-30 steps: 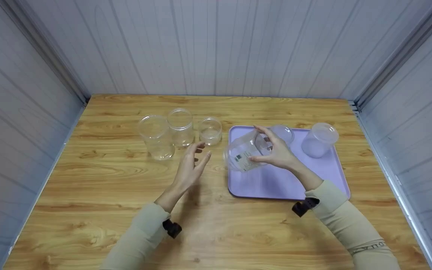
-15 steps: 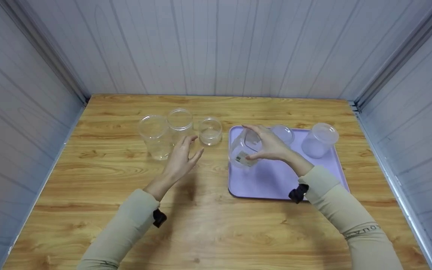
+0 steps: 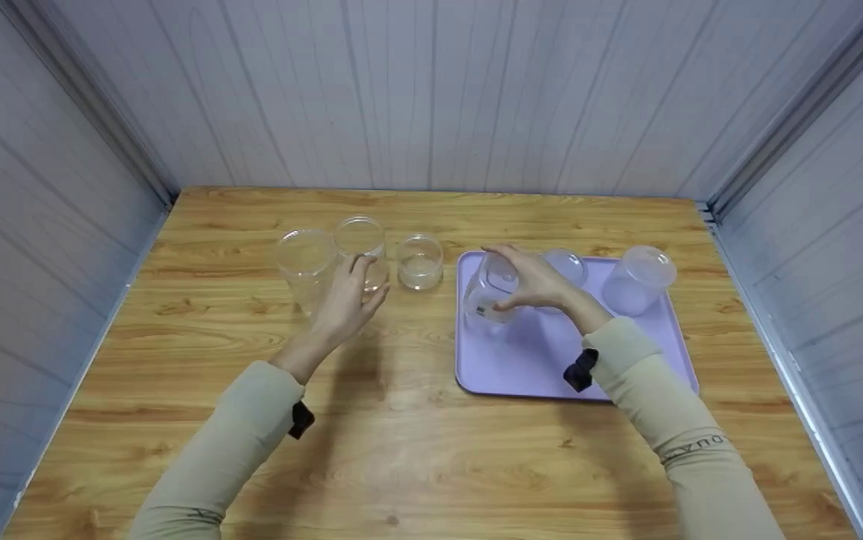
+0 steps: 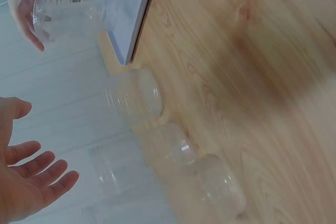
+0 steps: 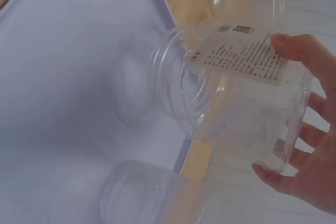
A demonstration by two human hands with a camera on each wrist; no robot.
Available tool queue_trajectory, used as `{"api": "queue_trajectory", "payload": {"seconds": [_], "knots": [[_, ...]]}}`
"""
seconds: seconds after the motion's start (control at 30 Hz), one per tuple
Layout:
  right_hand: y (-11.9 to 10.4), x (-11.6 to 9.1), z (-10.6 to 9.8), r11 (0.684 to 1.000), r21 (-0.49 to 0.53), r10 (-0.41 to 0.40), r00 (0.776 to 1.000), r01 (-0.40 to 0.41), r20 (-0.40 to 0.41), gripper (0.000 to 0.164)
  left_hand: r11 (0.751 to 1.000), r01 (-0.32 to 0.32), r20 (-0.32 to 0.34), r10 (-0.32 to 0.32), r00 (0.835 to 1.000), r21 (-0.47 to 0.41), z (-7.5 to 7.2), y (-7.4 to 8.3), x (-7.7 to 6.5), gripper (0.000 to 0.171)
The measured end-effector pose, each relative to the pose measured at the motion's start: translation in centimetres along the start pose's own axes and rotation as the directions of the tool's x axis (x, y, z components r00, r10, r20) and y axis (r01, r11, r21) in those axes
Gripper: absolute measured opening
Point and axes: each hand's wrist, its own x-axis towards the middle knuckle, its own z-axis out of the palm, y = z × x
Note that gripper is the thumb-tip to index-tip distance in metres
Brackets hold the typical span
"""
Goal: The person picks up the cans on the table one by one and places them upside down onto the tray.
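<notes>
Jar, gripped by the right hand, has swung mouth-down over the tray, seemingly nearly placed; left hand spread.

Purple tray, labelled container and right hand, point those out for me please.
Purple tray (image 3: 528, 367), head view, bare surface toward the near edge.
Labelled container (image 5: 239, 92), right wrist view, clear wall next to its label.
Right hand (image 3: 538, 284), head view, back of the hand.
</notes>
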Motion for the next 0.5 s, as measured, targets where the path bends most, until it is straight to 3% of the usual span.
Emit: {"api": "queue_trajectory", "payload": {"seconds": [0.2, 0.5], "knots": [[0.9, 0.5, -0.1, 0.999, -0.038, 0.017, 1.0, -0.017, 0.013, 0.093, 0.997, 0.022, -0.054, -0.018, 0.998, 0.077, -0.9, -0.9, 0.5, 0.045], [1.6, 1.7, 0.3, 0.999, -0.048, 0.024, 0.999, -0.022, 0.035, 0.093, 0.99, 0.079, -0.044, -0.075, 0.996, 0.113, -2.5, -2.2, 0.6, 0.048]]}}
